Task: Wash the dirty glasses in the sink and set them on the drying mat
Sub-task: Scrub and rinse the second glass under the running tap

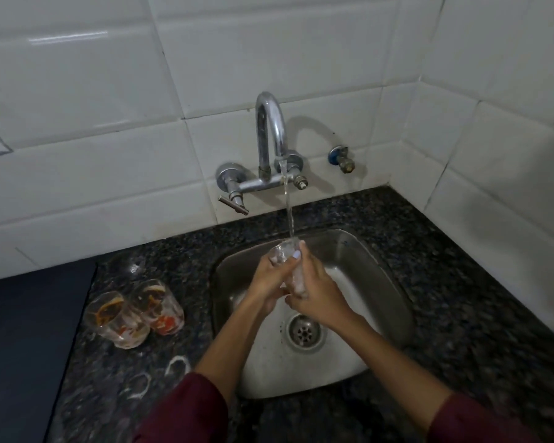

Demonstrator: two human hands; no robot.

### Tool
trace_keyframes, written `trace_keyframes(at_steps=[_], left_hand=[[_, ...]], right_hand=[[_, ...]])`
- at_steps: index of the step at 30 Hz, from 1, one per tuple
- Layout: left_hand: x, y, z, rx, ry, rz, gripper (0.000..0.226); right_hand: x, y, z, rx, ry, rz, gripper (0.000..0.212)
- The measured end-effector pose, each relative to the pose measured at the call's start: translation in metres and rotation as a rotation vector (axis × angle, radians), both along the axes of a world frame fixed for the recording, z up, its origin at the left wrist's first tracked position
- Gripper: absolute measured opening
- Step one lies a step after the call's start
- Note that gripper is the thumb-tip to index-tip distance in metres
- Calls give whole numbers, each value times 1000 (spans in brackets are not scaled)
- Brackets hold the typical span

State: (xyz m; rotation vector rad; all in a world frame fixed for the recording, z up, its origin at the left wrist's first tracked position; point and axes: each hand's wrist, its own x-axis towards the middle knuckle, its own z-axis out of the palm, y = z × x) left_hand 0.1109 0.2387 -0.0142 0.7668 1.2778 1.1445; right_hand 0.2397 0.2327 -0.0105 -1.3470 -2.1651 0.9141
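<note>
From the head camera, both hands meet over the steel sink (381, 282), under the stream of water (289, 215) that falls from the curved chrome tap (271, 129) on the tiled wall (109, 123). Between them is a clear glass (285, 251), tilted with its mouth toward the far side so that the water lands at its rim. The left hand (269, 279) curls round the left side of the glass, and the right hand (317, 295) wraps the right side, with a fingertip lying along the glass near the rim. Both hands grip the glass; its lower part is hidden behind the fingers. The drain (304, 332) lies in the sink floor just nearer than the hands.

On the dark speckled counter (461, 298) left of the sink stand two dirty glasses, close together: the nearer left one (117, 319) with brown and orange residue, the one beside it on the right (160, 306) with red residue at its base. Nearer than these, two pale wet rings (176, 367) mark the counter. A dark flat surface (29, 346) fills the left edge; I cannot tell what it is. Maroon sleeves (186, 414) cover both forearms at the near edge.
</note>
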Motion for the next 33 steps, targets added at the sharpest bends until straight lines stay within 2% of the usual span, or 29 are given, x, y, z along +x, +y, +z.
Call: trace_keyframes(at_steps=[2,4,6,7,9,11,12,14,16,17,18,19,21,22,23,24,25,27,28,30,32,33], left_hand=[[0,-2,-3,78,83,19,41],[-4,-4,-6,154,261,24,52],[-10,-5,-8,232,382,-9,58],[-14,-6,-8,269,410,-35,59],[-24,-5,-5,333,436,-105,62],[-33,-3,-6,387,435,-131,70],[-34,-4,-8,399,402,-93,73],[-30,-7,-14,370,281,110,68],[-17,-9,-15,337,94,346,39],[-11,-7,-11,279,7,451,21],[-10,-4,-6,209,-68,535,14],[-14,1,-1,122,-119,560,19],[-28,9,9,-69,-220,406,24],[-32,12,12,-151,-257,324,26],[-33,13,13,-179,-282,296,27],[-29,15,12,-141,-321,335,27],[-23,18,8,-48,-336,450,26],[-8,23,5,115,-287,670,19],[-4,25,6,131,-267,717,20],[-8,30,7,-6,-344,665,24],[-22,33,14,-172,-460,478,27],[-26,33,17,-247,-502,383,33]], right_hand=[[5,3,5,-57,111,0,104],[13,5,8,58,179,-32,89],[20,15,10,329,62,55,65],[22,21,13,393,-41,151,53],[19,34,27,334,-198,339,31],[11,46,40,249,-157,387,28],[5,49,47,245,-89,350,25],[-8,53,52,193,76,154,17],[-20,55,51,17,253,18,15],[-22,53,50,-46,284,46,16],[-21,50,48,-76,268,140,17],[-17,49,45,-84,228,266,19],[-9,45,47,26,21,486,24],[-7,47,48,111,-89,544,26],[-7,50,49,157,-108,542,27],[-11,55,50,157,-59,501,24],[-19,57,55,45,62,397,18],[-39,60,62,-312,318,151,8],[-46,61,65,-373,344,97,7],[-44,61,60,-123,131,190,15],[-29,61,53,171,-227,423,36],[-20,64,51,247,-378,512,46]])
